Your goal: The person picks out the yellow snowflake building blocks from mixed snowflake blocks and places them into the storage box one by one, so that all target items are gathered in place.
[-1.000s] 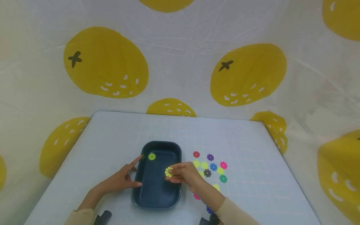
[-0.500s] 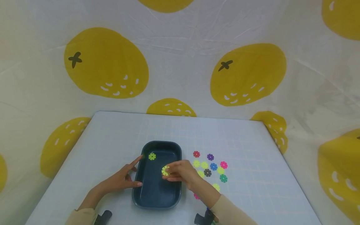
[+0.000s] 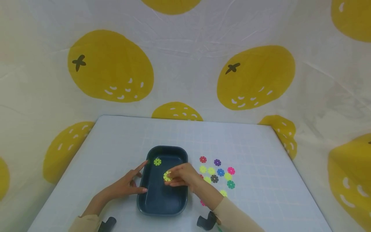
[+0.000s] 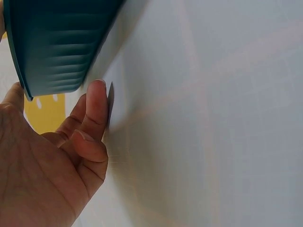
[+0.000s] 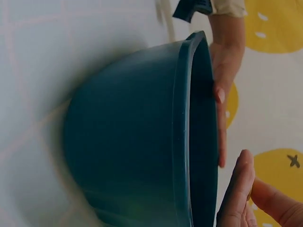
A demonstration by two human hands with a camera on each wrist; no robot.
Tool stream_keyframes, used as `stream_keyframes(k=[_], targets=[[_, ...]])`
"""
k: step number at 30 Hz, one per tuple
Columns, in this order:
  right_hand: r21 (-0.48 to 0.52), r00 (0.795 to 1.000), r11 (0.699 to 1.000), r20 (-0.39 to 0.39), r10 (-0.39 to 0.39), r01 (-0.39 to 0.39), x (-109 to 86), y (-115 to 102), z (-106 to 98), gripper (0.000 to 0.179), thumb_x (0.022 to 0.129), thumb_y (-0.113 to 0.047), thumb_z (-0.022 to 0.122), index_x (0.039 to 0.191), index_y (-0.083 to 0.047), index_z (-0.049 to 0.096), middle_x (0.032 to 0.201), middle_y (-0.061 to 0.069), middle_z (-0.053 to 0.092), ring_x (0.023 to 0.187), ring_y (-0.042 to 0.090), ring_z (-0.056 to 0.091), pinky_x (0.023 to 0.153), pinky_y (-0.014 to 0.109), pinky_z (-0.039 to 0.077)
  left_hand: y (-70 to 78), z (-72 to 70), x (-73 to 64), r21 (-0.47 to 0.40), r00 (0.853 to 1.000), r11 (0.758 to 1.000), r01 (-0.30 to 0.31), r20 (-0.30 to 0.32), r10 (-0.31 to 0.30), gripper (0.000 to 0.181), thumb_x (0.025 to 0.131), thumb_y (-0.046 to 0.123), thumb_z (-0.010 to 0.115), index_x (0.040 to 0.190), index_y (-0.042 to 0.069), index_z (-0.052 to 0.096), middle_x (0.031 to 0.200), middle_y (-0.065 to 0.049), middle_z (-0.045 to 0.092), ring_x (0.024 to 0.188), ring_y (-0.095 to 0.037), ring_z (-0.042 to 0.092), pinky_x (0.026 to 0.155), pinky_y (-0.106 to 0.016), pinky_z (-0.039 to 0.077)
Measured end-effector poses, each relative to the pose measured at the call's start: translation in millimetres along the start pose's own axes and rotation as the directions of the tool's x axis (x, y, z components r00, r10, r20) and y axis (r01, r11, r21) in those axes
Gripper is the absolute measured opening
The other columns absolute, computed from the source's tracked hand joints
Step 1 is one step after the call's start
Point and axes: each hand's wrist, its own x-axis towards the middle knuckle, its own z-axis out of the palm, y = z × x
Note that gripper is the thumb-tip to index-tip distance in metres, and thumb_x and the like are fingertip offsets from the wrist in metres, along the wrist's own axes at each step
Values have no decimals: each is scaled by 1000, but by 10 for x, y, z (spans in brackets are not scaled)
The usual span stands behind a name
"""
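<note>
A dark teal tray (image 3: 162,203) lies on the table. My left hand (image 3: 126,186) is at its left side, thumb and index finger spread apart and touching the rim; the left wrist view shows its other fingers bent near the table. Over the tray, my right hand (image 3: 185,175) pinches a yellow flower-shaped disc (image 3: 166,176) between thumb and fingers. Another yellow-green disc (image 3: 157,161) rests inside the tray toward the far left corner. In the right wrist view, the right fingers (image 5: 239,189) reach past the tray's near rim, and the pinched disc is mostly hidden.
Several discs are scattered right of the tray, among them a red (image 3: 203,159), a purple (image 3: 217,162), a blue (image 3: 221,172), a black (image 3: 214,178) and a green disc (image 3: 231,184). The white table (image 3: 261,154) meets a cloth (image 3: 185,64) printed with yellow fruit.
My right hand has moved a little left over the tray, carrying the pinched yellow disc. The left hand has stayed at the rim.
</note>
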Motion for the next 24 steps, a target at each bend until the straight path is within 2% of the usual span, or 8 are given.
stream_keyframes(k=[13,24], targets=[[-26,998,999,54,22,-20,109,-125,60,16,88,-9,74,100,2,75,86,17,75,77,25,75,61,26,55,1,8,3,3,1000,1000,18,9,-18,104,82,41,80,160,33,12,127,-18,48,80,-19,49,67,-28,43],[-55,998,998,54,-11,14,242,-261,120,14,87,-7,74,97,3,75,85,17,75,75,26,75,57,25,54,-2,-7,-8,-2,1000,1000,7,11,-7,103,83,40,79,160,34,11,127,-19,47,80,-19,49,67,-29,43]])
